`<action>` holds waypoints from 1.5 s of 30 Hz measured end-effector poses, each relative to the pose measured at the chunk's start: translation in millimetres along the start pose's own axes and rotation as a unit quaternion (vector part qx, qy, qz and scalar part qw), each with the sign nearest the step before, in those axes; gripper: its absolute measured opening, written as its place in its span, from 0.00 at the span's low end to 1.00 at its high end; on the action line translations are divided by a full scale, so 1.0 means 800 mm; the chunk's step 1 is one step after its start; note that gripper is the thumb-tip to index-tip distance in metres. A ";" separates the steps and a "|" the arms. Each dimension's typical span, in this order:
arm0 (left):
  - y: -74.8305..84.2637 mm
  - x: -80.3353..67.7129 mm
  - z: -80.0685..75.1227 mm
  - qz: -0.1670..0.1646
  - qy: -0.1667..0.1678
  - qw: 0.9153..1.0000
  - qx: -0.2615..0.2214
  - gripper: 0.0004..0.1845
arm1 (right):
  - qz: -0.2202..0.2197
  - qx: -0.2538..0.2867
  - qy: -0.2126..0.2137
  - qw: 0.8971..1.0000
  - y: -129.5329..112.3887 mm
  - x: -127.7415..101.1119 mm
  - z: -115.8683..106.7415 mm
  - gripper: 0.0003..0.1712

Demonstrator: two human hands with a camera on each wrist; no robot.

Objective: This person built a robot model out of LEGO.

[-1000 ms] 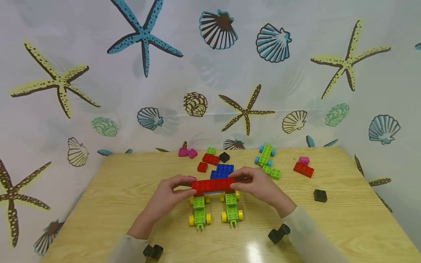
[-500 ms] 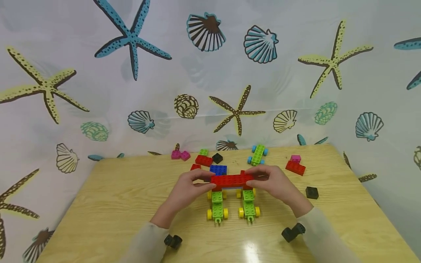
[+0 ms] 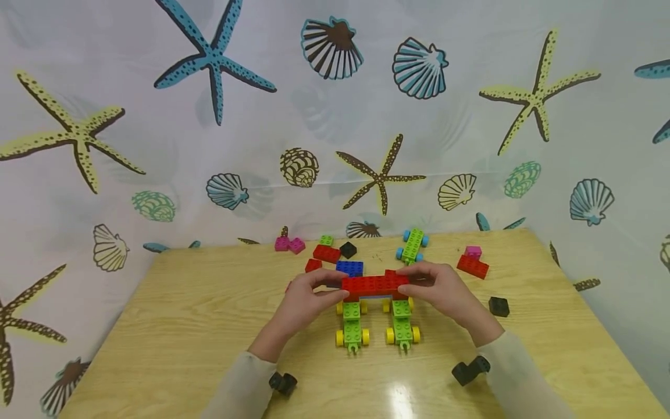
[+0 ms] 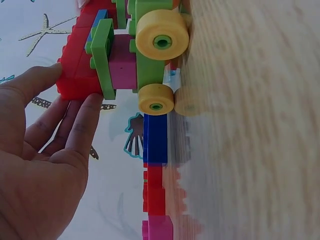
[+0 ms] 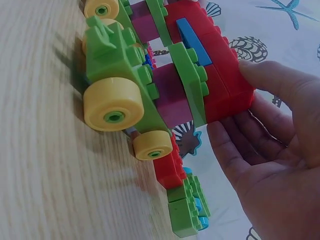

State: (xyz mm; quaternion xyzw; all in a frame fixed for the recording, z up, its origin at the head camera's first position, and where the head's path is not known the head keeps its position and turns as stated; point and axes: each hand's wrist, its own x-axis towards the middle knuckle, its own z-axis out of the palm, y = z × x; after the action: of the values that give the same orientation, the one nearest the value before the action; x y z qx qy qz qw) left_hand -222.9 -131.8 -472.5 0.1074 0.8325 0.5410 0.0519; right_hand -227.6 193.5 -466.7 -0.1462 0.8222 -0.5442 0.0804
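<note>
Press the red bar (image 3: 374,285) evenly at both ends, directly over its supports, so that neither side tips first; that seems the sound way to seat it. The left wheeled base (image 3: 352,331) and the right wheeled base (image 3: 402,330) stand upright on the counter (image 3: 209,320) under the bar's two ends, and a sideways push could roll them or twist the stacks, so straight-down force looks safer. The bar appears to touch the green plates (image 5: 187,82) beneath it, but whether the studs are fully locked cannot be told. The left hand (image 3: 305,298) pinches the bar's left end, the right hand (image 3: 439,289) its right end, each with the thumb on the bar's near side and the other fingers on its far side. The bar thus lies between the fingers of both hands, its middle stretch uncovered.
</note>
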 end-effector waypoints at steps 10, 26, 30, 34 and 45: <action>-0.002 0.002 -0.002 0.002 -0.002 1.000 -0.003 0.18 | 0.001 0.003 -0.003 1.000 0.001 0.004 0.001 0.20; -0.003 0.007 -0.002 0.003 -0.027 1.000 -0.015 0.19 | -0.001 -0.012 0.005 1.000 0.006 -0.012 -0.019 0.24; -0.003 0.008 0.001 0.002 -0.034 0.999 -0.015 0.19 | 0.007 -0.064 0.032 0.997 0.023 -0.035 -0.060 0.25; -0.003 0.008 0.002 0.000 -0.035 0.999 -0.021 0.19 | 0.029 -0.137 0.058 0.988 0.040 -0.059 -0.100 0.25; -0.005 0.005 0.001 0.001 -0.035 0.999 -0.026 0.19 | 0.083 -0.212 0.056 0.972 0.077 -0.095 -0.150 0.27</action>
State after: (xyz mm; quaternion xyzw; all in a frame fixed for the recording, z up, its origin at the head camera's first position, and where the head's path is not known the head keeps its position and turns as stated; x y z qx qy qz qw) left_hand -227.4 -131.7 -476.5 0.1261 0.8157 0.5584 0.0833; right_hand -200.3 345.4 -477.7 -0.0600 0.9315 -0.3558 0.0462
